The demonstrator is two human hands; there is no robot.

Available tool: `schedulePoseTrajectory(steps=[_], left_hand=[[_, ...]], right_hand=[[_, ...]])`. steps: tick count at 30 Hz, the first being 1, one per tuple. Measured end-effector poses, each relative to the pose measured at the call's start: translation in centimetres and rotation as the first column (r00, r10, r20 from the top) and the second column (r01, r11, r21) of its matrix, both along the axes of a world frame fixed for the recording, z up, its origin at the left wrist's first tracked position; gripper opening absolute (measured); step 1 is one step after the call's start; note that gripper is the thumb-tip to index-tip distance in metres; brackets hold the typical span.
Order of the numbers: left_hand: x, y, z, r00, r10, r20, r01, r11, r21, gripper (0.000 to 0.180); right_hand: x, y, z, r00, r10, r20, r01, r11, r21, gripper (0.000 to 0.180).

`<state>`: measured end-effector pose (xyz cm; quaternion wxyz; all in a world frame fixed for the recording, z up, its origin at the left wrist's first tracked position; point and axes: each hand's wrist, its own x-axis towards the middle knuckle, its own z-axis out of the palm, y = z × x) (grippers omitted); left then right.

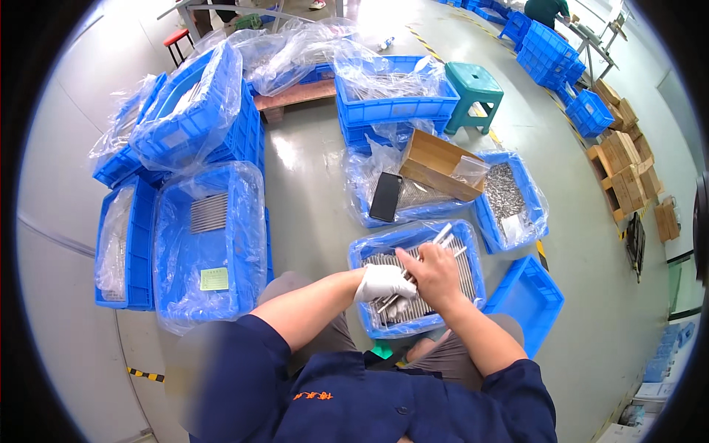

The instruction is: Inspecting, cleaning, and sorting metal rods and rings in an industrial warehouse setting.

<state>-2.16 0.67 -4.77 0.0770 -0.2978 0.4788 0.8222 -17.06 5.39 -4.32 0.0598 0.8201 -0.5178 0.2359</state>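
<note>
My left hand (384,283), in a white glove, is closed around several thin metal rods (443,234). Bare and right beside it, my right hand (436,275) has its fingers curled on the same rods, which point up and to the right. Both hands are over a blue plastic bin (480,284) in front of my knees. Many similar silvery rods (464,275) lie in it, side by side. Whitish cloth or glove material shows under my left hand, but I cannot make out which. My hands hide part of the rods.
To the left, a plastic-lined blue bin (166,244) holds a row of rods and a green card (214,279). Ahead, a black phone (385,197) and a cardboard box (436,168) rest on another bin. Small metal parts (502,193) fill a bin near a green stool (473,85).
</note>
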Motion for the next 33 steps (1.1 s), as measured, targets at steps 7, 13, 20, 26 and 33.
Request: schedulePoseTrajectory(steps=[7, 13, 20, 26, 33], left_hand=[[0.4, -0.6, 0.3, 0.909, 0.293, -0.295, -0.156, 0.897, 0.413, 0.064], [0.3, -2.4, 0.6, 0.672, 0.714, -0.197, -0.736, 0.674, -0.068, 0.056], [-5.5, 0.9, 0.7, 0.450, 0.892, -0.051, -0.631, 0.358, 0.688, 0.047], [-5.1, 1.5, -0.2, 0.667, 0.740, -0.087, -0.608, 0.608, 0.511, 0.029], [-3.5, 3.2, 1.4, 0.897, 0.242, -0.370, 0.009, 0.827, 0.562, 0.027]], right_hand=[[-0.7, -0.7, -0.5, 0.882, -0.104, 0.460, 0.067, 0.993, 0.096, 0.014], [-4.4, -1.8, 0.4, 0.091, -0.343, 0.935, -0.027, 0.938, 0.347, 0.012], [-2.6, -0.5, 1.0, -0.321, -0.373, 0.871, -0.350, 0.901, 0.257, 0.009], [-3.5, -1.0, 0.6, -0.256, -0.371, 0.893, -0.358, 0.894, 0.268, 0.012], [-3.0, -0.6, 0.7, 0.051, -0.405, 0.913, -0.673, 0.661, 0.331, 0.014]])
